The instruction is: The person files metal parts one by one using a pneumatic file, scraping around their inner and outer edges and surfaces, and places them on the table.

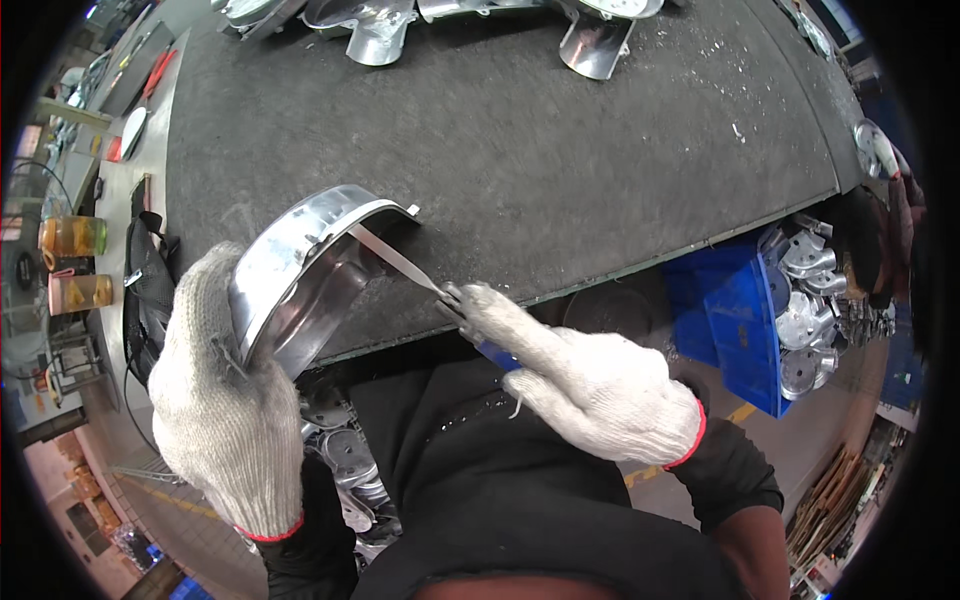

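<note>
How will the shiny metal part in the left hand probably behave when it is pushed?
The metal part is probably stiff, as its walls show no sag in the left hand. Its smooth shine suggests a slippery surface, and its curved side might let it rock.

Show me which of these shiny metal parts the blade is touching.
The tilted part in the left hand: the blade in the right hand touches its rim. Other parts, like those across the table, lie untouched.
</note>
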Tool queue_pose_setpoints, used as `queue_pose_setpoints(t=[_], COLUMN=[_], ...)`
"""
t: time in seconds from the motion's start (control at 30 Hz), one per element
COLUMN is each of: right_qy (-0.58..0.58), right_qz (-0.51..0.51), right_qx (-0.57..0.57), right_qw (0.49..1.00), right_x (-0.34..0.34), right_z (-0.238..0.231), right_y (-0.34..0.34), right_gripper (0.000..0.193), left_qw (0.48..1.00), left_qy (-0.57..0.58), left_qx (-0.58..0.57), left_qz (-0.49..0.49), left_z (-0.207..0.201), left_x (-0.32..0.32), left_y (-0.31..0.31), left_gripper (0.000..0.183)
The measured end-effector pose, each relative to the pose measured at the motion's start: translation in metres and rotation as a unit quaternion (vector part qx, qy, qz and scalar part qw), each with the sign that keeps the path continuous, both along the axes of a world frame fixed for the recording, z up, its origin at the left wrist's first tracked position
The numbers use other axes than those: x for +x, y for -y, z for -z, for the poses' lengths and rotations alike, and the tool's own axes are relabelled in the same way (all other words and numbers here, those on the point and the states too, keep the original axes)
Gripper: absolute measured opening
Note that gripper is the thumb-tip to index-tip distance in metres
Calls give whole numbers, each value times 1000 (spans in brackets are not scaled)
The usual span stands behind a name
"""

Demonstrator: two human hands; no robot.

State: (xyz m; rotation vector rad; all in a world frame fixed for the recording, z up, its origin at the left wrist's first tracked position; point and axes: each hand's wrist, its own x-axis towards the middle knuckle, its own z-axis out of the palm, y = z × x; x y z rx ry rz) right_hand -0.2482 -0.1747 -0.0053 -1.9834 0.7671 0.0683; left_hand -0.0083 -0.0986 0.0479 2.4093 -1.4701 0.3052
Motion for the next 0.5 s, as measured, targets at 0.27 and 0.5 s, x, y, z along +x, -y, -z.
queue_pose_setpoints(t=[0.27,0.5], right_qy=[152,18], right_qz=[133,122], right_qx=[-37,-46], right_qw=[979,991], right_x=[-66,-25], right_z=[5,8], right_y=[-35,-24], right_gripper=[72,77], left_qw=[912,875], left_qy=[-344,-368], left_qx=[-212,-234], left_qz=[-73,-209], left_z=[69,100], left_x=[52,57], left_y=[-68,-142], left_gripper=[41,35])
